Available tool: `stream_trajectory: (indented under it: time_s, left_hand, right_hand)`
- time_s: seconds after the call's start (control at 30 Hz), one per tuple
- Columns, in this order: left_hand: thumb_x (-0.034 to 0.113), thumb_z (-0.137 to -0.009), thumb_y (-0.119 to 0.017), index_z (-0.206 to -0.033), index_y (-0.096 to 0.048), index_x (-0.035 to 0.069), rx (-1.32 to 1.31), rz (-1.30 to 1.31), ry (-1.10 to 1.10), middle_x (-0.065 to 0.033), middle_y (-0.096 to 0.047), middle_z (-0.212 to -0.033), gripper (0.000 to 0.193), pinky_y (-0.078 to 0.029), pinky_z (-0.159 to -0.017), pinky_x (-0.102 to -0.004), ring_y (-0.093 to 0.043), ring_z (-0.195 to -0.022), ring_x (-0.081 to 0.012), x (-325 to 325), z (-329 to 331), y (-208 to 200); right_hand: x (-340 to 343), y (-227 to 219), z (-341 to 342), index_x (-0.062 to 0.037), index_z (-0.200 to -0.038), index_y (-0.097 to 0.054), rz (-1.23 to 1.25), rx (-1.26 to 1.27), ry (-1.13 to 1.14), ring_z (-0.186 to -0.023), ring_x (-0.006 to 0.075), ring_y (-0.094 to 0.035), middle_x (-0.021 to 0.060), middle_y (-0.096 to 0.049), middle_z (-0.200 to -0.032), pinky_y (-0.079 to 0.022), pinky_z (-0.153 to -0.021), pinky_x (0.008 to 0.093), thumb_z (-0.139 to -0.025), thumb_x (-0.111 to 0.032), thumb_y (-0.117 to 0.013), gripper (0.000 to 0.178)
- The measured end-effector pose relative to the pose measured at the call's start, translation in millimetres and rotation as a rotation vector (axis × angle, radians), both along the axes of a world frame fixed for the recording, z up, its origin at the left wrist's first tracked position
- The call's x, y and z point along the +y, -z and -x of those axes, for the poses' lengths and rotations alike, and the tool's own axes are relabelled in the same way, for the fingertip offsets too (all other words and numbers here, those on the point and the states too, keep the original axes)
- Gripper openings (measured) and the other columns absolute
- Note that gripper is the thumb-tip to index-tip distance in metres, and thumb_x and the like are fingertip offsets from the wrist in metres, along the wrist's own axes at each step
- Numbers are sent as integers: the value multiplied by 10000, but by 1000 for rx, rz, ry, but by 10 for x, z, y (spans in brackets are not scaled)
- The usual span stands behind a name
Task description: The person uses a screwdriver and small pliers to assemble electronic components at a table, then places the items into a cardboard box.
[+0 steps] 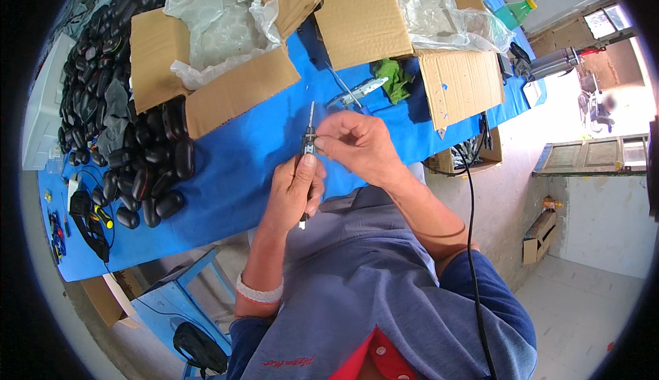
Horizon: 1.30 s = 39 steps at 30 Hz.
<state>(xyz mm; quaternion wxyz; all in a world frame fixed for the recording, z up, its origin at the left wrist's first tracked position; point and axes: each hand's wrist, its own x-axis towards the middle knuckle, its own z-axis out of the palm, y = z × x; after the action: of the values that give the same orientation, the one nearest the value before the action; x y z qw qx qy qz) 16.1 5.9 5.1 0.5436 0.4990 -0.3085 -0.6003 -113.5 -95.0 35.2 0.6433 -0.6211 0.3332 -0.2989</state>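
Observation:
My left hand (294, 186) is closed round a small dark mechanical part (308, 145) with a thin metal rod standing up from its top. A short end of it, with a pale tip, shows below the left fist. My right hand (362, 148) pinches at the upper side of the part with thumb and forefinger; whether a smaller piece lies between those fingertips is hidden. Just beyond the hands, on the blue-covered table (233, 174), lie a long silver metal piece (358, 94) and a green cloth (394, 81). A thin metal shaft crosses the silver piece.
Two open cardboard boxes (240, 91) (460, 88) lined with clear plastic stand at the back. Many black rounded pieces (147, 174) are heaped on the left, near a yellow-handled tool (103, 216). A green bottle (515, 13) stands far right. A black cable (472, 243) hangs before my right arm.

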Motion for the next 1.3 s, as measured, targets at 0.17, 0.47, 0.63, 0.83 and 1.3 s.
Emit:
stream_trajectory:
  time_s: [0.17, 0.47, 0.63, 0.83, 1.3]
  left_hand:
    - [328, -1011, -419, -793, -502, 16, -29, 15, 2, -15, -430, -492, 390, -328, -342, -239, -388, -367, -65, 4, 13, 7]
    - [328, -1009, -424, -788, -501, 15, -109, 9, -19, -11, -424, -489, 392, -319, -339, -244, -381, -366, -64, -2, 67, 10]
    - [348, -1013, -404, -792, -495, 18, -17, 8, -2, -15, -432, -504, 407, -327, -343, -236, -382, -372, -67, -21, 25, 4]
    - [372, -1015, -380, -820, -492, 31, 98, -33, 26, -7, -424, -509, 409, -336, -350, -229, -372, -370, -66, -7, -16, -19]
    - [595, -960, -301, -852, -505, 39, 253, -46, 76, -4, -446, -533, 602, -350, -349, -220, -384, -366, -63, -15, -95, 8]
  right_hand:
    - [-34, 136, 3, -18, -894, -642, 74, -52, -22, -622, 4, -496, -34, -606, -732, -374, -492, 168, -830, 0, -679, 76]
    - [-50, -87, 58, -8, -861, -628, -11, 94, -76, -663, 26, -511, -31, -579, -733, -416, -552, 194, -842, 6, -655, 36]
    - [37, 60, -30, 11, -870, -603, -66, -58, 63, -659, 33, -516, -14, -592, -724, -430, -564, 204, -866, 3, -630, 29]
    - [3, 60, 22, 36, -964, -621, -123, -84, -28, -701, 70, -606, 45, -655, -794, -493, -607, 225, -878, -17, -623, 101]
    - [-63, 91, -71, 21, -1057, -635, -220, -87, -105, -666, 71, -559, 30, -643, -774, -418, -584, 210, -947, -188, -568, 246]
